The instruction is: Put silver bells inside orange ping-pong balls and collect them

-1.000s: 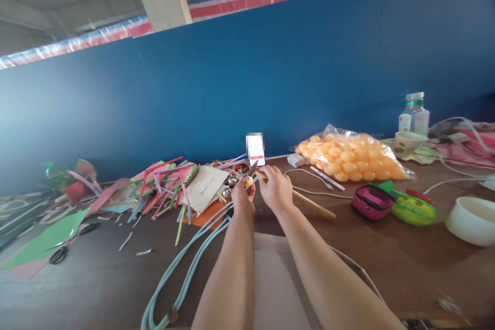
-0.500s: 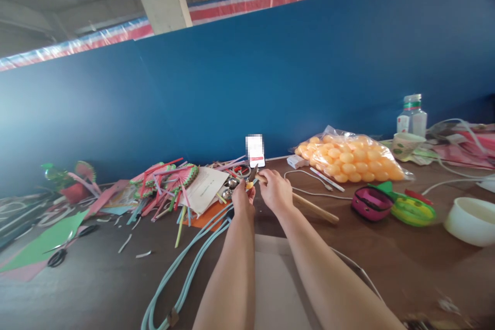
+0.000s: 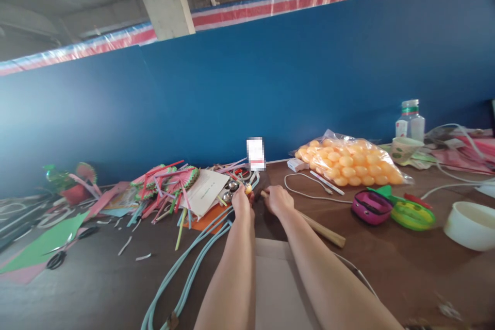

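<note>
The left hand (image 3: 242,200) pinches a small orange ball (image 3: 248,188) between its fingertips. The ball sits just above the brown table (image 3: 93,278), near the middle and close to the blue wall (image 3: 270,93).

The right hand (image 3: 279,200) is just beside the left one. Its fingers are curled shut around the top end of a wooden stick (image 3: 320,228). The stick lies slanted, and its far end rests on the table to the right.

2 shiny metal balls (image 3: 230,191) lie next to the left hand. A white paper sheet (image 3: 204,191) and a heap of colored paper strips (image 3: 162,185) lie to the left of them. Light blue cords (image 3: 185,273) run across the table under the left arm. Black scissors (image 3: 62,255) lie far to the left on green paper (image 3: 38,245).

A clear bag of orange balls (image 3: 350,162) rests far back on the right. Near it are a pink case (image 3: 371,207), a green toy (image 3: 412,214), a white bowl (image 3: 469,226), a paper cup (image 3: 404,148) and a plastic bottle (image 3: 410,119). A white cable (image 3: 305,185) lies between the right hand and the bag.
</note>
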A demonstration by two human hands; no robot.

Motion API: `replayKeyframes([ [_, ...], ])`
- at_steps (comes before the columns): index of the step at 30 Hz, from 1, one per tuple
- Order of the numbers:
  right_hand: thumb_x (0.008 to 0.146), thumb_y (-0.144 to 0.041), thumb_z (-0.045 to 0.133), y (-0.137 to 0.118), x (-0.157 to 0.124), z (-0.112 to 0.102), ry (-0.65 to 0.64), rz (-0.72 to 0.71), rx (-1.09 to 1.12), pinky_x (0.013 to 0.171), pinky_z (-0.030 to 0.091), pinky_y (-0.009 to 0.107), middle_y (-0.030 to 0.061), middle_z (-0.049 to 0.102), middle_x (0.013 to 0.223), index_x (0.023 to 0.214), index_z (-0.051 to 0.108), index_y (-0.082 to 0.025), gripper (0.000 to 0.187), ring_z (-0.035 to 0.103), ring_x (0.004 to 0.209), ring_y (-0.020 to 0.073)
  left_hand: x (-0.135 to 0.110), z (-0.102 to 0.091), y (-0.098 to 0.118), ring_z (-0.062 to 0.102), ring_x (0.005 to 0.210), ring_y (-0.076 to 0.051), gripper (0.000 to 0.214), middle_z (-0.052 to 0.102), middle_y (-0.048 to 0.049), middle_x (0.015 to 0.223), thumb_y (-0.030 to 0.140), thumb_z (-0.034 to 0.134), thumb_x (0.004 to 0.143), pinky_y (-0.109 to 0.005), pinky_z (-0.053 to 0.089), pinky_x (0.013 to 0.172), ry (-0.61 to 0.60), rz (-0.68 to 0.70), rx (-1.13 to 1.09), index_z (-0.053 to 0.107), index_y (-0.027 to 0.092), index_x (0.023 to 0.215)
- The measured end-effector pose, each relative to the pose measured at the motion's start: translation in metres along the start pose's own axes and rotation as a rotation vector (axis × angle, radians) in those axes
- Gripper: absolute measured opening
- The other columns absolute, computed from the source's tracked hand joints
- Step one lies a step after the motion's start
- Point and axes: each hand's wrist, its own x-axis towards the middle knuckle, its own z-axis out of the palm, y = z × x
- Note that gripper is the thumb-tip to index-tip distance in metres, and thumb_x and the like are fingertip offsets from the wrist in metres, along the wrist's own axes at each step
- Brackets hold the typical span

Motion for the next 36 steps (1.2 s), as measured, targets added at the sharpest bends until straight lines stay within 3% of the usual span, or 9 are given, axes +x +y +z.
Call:
replayKeyframes([
  [9, 0.082, -0.021, 0.057, 0.002, 0.002, 0.004, -0.016, 0.027, 0.001, 0.077, 0.047, 0.036, 0.0116, 0.068, 0.107, 0.102, 0.073, -0.027, 0.026, 0.064, 0.098, 0.0260, -0.002, 0.000, 0.000, 0.058, 0.051, -0.008, 0.007, 0.062, -0.0017, 0.072, 0.020, 0.062, 0.084, -0.017, 0.047, 0.048, -0.022, -0.011, 0.013, 0.059, 0.014, 0.085],
  [12, 0.083, -0.024, 0.059, 0.000, 0.000, 0.000, 0.048, 0.014, 0.030, 0.080, 0.046, 0.036, 0.0125, 0.068, 0.109, 0.102, 0.073, -0.025, 0.024, 0.063, 0.100, 0.0253, -0.002, 0.001, -0.001, 0.059, 0.052, -0.009, 0.007, 0.062, -0.0026, 0.072, 0.021, 0.062, 0.084, -0.018, 0.048, 0.049, -0.053, -0.017, 0.013, 0.060, 0.014, 0.085],
  [16, 0.084, -0.025, 0.056, -0.003, 0.006, -0.002, 0.165, -0.016, 0.322, 0.080, 0.048, 0.030, 0.0077, 0.069, 0.110, 0.105, 0.072, -0.026, 0.026, 0.064, 0.097, 0.0204, -0.002, 0.001, -0.001, 0.059, 0.054, -0.010, 0.008, 0.063, -0.0038, 0.073, 0.021, 0.062, 0.084, -0.019, 0.047, 0.051, -0.102, -0.042, 0.004, 0.060, 0.014, 0.087],
  [22, 0.084, -0.025, 0.054, -0.003, 0.018, 0.004, 0.169, -0.112, 0.798, 0.080, 0.051, 0.030, 0.0041, 0.074, 0.092, 0.100, 0.074, -0.022, 0.026, 0.067, 0.082, 0.0182, -0.006, 0.002, -0.001, 0.059, 0.060, -0.011, 0.009, 0.064, -0.0057, 0.077, 0.022, 0.061, 0.085, -0.021, 0.048, 0.055, -0.200, -0.047, -0.024, 0.061, 0.014, 0.085],
  [31, 0.079, -0.031, 0.061, -0.006, 0.019, 0.002, 0.096, 0.052, 1.119, 0.050, 0.044, 0.021, 0.0026, 0.069, 0.074, 0.094, 0.075, -0.021, 0.024, 0.061, 0.065, 0.0143, -0.009, 0.005, 0.003, 0.059, 0.059, -0.010, 0.009, 0.065, -0.0050, 0.077, 0.022, 0.061, 0.084, -0.020, 0.046, 0.054, -0.274, -0.072, -0.064, 0.062, 0.014, 0.087],
  [36, 0.075, -0.031, 0.066, -0.010, 0.016, -0.003, 0.046, 0.137, 1.210, 0.048, 0.042, 0.019, 0.0022, 0.067, 0.071, 0.092, 0.076, -0.020, 0.022, 0.059, 0.064, 0.0130, -0.009, 0.004, 0.002, 0.060, 0.058, -0.011, 0.011, 0.065, -0.0048, 0.075, 0.023, 0.063, 0.082, -0.020, 0.047, 0.054, -0.307, -0.074, -0.067, 0.062, 0.013, 0.087],
])
